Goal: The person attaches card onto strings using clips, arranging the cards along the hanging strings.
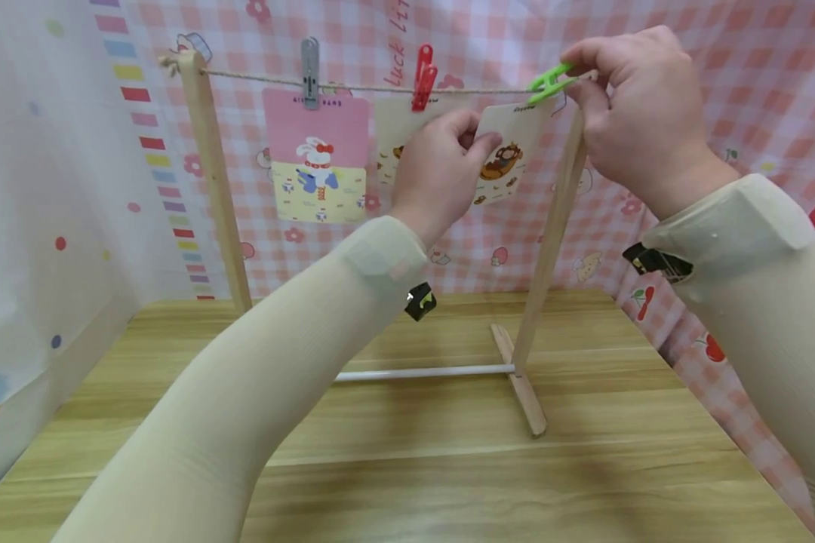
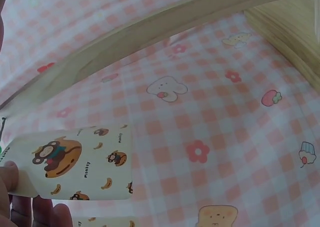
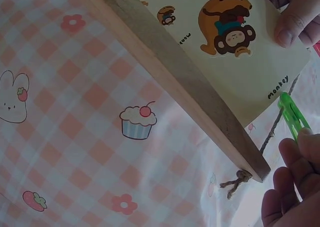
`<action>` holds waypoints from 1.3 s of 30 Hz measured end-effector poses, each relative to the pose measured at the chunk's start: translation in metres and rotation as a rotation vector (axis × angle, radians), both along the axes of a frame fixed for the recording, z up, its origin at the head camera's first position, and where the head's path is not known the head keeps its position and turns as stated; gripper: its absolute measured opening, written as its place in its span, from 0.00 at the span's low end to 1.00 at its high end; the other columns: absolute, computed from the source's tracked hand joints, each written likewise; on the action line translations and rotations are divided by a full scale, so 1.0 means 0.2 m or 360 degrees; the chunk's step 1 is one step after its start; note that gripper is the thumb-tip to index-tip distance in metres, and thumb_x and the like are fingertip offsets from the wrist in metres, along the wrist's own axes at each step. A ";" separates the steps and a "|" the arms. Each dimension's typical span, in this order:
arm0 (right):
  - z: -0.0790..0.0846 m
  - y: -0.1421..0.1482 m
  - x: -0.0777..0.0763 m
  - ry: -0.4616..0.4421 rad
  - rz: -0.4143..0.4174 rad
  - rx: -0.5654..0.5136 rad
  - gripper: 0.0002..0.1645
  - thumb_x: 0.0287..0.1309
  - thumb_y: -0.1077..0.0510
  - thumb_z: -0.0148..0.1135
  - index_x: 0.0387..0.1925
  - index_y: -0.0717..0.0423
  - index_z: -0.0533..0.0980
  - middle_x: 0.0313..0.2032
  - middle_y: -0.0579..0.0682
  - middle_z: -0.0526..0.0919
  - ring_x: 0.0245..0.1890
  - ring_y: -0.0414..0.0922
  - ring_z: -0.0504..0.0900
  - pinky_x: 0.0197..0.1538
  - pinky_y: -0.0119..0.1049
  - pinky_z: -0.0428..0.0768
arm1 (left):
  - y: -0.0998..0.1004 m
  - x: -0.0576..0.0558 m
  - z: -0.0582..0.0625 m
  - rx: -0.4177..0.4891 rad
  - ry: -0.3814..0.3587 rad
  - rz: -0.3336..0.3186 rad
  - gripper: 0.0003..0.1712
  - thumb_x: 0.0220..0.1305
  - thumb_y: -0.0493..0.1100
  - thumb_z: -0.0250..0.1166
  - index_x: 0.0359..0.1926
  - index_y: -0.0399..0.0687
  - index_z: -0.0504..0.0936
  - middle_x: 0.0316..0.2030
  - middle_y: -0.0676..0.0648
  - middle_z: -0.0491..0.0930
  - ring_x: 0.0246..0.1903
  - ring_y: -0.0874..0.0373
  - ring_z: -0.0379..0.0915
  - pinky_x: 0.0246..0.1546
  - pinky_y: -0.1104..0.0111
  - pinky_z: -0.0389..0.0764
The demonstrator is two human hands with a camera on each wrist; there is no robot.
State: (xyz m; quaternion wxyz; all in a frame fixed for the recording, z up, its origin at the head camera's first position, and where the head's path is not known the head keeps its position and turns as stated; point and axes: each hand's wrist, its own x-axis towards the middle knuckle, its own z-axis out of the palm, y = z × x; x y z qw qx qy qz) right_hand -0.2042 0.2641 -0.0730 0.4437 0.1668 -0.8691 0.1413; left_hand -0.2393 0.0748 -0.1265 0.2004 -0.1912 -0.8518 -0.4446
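My left hand (image 1: 438,170) pinches a cream card with a monkey on a banana (image 1: 512,124) by its left edge, just under the rope (image 1: 496,91). With thumb and fingers, my right hand (image 1: 648,109) grips the tail end of a green clothespin (image 1: 550,81). The nose of this clothespin (image 3: 290,107) lies at the rope, right by the card's top edge. In the left wrist view the card (image 2: 95,162) slants out from the left thumb. Beside the left hand, a second cream card (image 1: 389,124) hangs under a red clothespin (image 1: 424,79), partly hidden by that hand.
A pink and yellow rabbit card (image 1: 319,124) hangs from a grey clothespin (image 1: 310,72) farther left. The rope runs between two wooden posts (image 1: 220,181), with a white bar (image 1: 421,372) low between them. The frame stands on a wooden table (image 1: 407,467) before a checked cloth.
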 end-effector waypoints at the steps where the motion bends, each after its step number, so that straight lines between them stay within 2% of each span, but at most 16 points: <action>1: 0.00 0.00 0.00 -0.0006 0.0004 0.0000 0.14 0.76 0.59 0.59 0.54 0.59 0.86 0.48 0.59 0.91 0.53 0.56 0.75 0.56 0.46 0.65 | 0.00 0.00 0.00 -0.0002 0.0002 0.0004 0.14 0.76 0.59 0.61 0.40 0.57 0.79 0.33 0.54 0.74 0.31 0.61 0.69 0.32 0.71 0.70; 8: 0.01 -0.01 0.02 -0.0063 -0.0016 0.0027 0.15 0.77 0.58 0.58 0.55 0.58 0.85 0.51 0.57 0.90 0.55 0.55 0.74 0.59 0.47 0.66 | 0.00 0.00 0.00 0.0006 0.0013 -0.0008 0.15 0.76 0.60 0.61 0.38 0.57 0.77 0.30 0.53 0.73 0.29 0.60 0.67 0.30 0.71 0.69; 15: 0.01 -0.01 0.02 -0.0062 0.0001 0.0049 0.14 0.77 0.58 0.59 0.54 0.57 0.86 0.51 0.56 0.90 0.53 0.55 0.74 0.57 0.46 0.65 | 0.00 -0.02 0.00 0.0013 0.0025 -0.0008 0.16 0.76 0.60 0.61 0.38 0.55 0.75 0.30 0.53 0.72 0.29 0.60 0.67 0.29 0.71 0.67; 22: 0.01 -0.02 0.02 -0.0119 -0.0009 0.0059 0.14 0.77 0.58 0.59 0.55 0.56 0.86 0.51 0.57 0.90 0.55 0.55 0.73 0.59 0.48 0.65 | -0.02 -0.04 -0.01 0.0001 0.0067 0.0015 0.15 0.76 0.59 0.62 0.38 0.56 0.78 0.32 0.55 0.77 0.32 0.61 0.72 0.33 0.71 0.70; 31: 0.01 -0.04 0.01 -0.0128 -0.0005 0.0125 0.15 0.77 0.58 0.58 0.54 0.58 0.86 0.53 0.58 0.89 0.58 0.58 0.74 0.62 0.50 0.67 | -0.03 -0.05 -0.02 0.0010 0.0060 0.0021 0.16 0.76 0.59 0.62 0.37 0.55 0.76 0.30 0.53 0.72 0.30 0.60 0.67 0.34 0.71 0.69; 36: 0.00 -0.04 0.00 -0.0118 0.0016 0.0116 0.13 0.76 0.60 0.59 0.53 0.59 0.86 0.55 0.57 0.89 0.61 0.57 0.71 0.68 0.50 0.62 | -0.03 -0.05 -0.03 0.0004 0.0063 0.0015 0.15 0.76 0.59 0.62 0.38 0.55 0.77 0.31 0.54 0.73 0.31 0.60 0.67 0.34 0.70 0.69; 39: 0.00 -0.04 0.00 -0.0111 0.0022 0.0101 0.13 0.75 0.61 0.60 0.52 0.59 0.86 0.55 0.57 0.89 0.62 0.57 0.69 0.67 0.49 0.58 | -0.03 -0.06 -0.03 0.0003 0.0078 0.0015 0.16 0.76 0.59 0.62 0.38 0.54 0.76 0.31 0.54 0.73 0.31 0.60 0.67 0.34 0.71 0.69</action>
